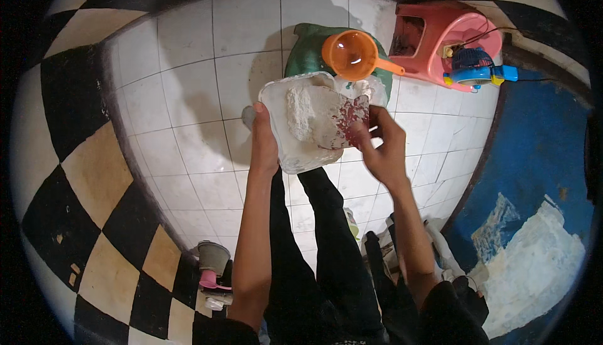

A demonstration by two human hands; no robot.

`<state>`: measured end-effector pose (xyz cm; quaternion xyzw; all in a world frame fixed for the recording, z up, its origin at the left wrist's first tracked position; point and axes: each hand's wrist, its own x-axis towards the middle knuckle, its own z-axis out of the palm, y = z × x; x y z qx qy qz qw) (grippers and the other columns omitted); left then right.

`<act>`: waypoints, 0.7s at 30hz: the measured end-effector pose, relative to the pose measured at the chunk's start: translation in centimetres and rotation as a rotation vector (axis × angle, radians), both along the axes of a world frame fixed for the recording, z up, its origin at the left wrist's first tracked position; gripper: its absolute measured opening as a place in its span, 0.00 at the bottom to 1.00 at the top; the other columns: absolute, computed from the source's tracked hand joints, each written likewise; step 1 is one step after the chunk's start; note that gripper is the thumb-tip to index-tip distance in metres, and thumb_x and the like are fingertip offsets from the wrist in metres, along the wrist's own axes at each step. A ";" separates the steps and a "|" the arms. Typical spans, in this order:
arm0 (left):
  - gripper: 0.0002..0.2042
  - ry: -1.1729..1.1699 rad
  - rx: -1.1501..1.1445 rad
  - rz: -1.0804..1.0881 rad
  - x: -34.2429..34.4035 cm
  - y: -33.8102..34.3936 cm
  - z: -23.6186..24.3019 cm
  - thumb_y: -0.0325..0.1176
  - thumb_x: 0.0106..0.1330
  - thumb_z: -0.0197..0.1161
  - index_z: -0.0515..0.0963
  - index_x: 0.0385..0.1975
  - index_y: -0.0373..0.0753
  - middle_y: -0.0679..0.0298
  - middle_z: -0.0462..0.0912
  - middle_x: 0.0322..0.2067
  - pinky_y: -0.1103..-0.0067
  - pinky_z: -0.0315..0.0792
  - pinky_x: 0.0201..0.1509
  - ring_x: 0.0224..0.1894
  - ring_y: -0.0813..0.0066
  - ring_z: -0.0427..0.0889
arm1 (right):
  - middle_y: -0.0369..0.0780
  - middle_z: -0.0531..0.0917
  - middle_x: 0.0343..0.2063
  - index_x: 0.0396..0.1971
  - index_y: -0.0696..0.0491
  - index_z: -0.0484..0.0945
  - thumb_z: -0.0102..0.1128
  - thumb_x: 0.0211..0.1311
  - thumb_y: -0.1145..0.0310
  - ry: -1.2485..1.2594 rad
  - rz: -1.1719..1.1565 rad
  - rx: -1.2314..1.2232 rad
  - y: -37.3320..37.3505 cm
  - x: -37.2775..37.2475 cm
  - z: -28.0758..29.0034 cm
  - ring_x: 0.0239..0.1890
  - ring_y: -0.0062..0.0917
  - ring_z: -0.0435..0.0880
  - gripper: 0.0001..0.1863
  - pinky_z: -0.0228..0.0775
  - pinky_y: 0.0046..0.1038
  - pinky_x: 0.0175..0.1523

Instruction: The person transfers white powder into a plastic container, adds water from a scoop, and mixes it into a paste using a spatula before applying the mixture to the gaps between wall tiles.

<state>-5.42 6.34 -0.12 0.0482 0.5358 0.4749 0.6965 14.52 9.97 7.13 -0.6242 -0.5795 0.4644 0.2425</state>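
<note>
My left hand (264, 141) is closed on the left side of a white, square-cornered plastic tub (308, 160), its thumb up at the rim. White powder (301, 114) lies inside, heaped in a ridge. A flat, worn reddish scraper (355, 118) is pinched in my right hand (384, 150); its powder-coated end reaches over the tub's right side. Just beyond the tub stands a green sack (304, 50) with more white powder at its opening. An orange dipper (352, 55) rests on top, handle pointing right.
A pink plastic stool (408, 43) lies tipped over at the far right, beside a small blue fan (474, 69). On the right, a blue surface (521, 138) bears a wide white patch (534, 269). A grey bucket (213, 257) with a pink-handled dipper (210, 279) stands at lower left.
</note>
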 end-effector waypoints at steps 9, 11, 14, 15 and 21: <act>0.42 -0.052 0.003 0.006 -1.0 -1.0 8.1 0.70 0.66 0.33 0.54 0.68 0.37 0.51 0.65 0.63 0.68 0.65 0.66 0.64 0.60 0.68 | 0.44 0.79 0.22 0.31 0.60 0.75 0.62 0.58 0.76 -0.197 0.016 0.173 -1.9 -4.5 9.1 0.21 0.29 0.81 0.05 0.74 0.27 0.25; 0.42 -0.089 0.015 0.034 -1.2 -1.7 10.5 0.69 0.67 0.33 0.54 0.68 0.38 0.51 0.64 0.63 0.67 0.65 0.66 0.64 0.60 0.67 | 0.44 0.78 0.21 0.30 0.59 0.75 0.61 0.57 0.77 -0.237 0.033 0.216 -2.3 -5.0 12.3 0.21 0.31 0.80 0.04 0.73 0.27 0.24; 0.41 -0.127 0.035 0.074 -1.5 -2.8 14.0 0.68 0.67 0.32 0.55 0.68 0.38 0.51 0.64 0.63 0.67 0.65 0.66 0.64 0.60 0.67 | 0.44 0.78 0.21 0.30 0.59 0.74 0.61 0.57 0.77 -0.260 0.054 0.253 -2.8 -5.8 16.7 0.20 0.32 0.80 0.04 0.72 0.28 0.24; 0.41 -0.115 0.040 0.081 -1.7 -3.1 15.1 0.68 0.67 0.32 0.54 0.68 0.38 0.51 0.64 0.63 0.66 0.65 0.66 0.64 0.59 0.67 | 0.44 0.78 0.21 0.30 0.59 0.74 0.61 0.57 0.77 -0.262 0.077 0.256 -2.9 -6.1 17.9 0.20 0.32 0.80 0.04 0.72 0.28 0.24; 0.42 -0.169 0.087 0.141 -2.5 -5.0 21.3 0.69 0.67 0.31 0.53 0.68 0.37 0.50 0.63 0.63 0.65 0.65 0.66 0.65 0.58 0.66 | 0.45 0.78 0.22 0.31 0.59 0.75 0.60 0.57 0.77 -0.255 0.142 0.325 -4.2 -7.1 25.0 0.19 0.32 0.80 0.04 0.72 0.29 0.24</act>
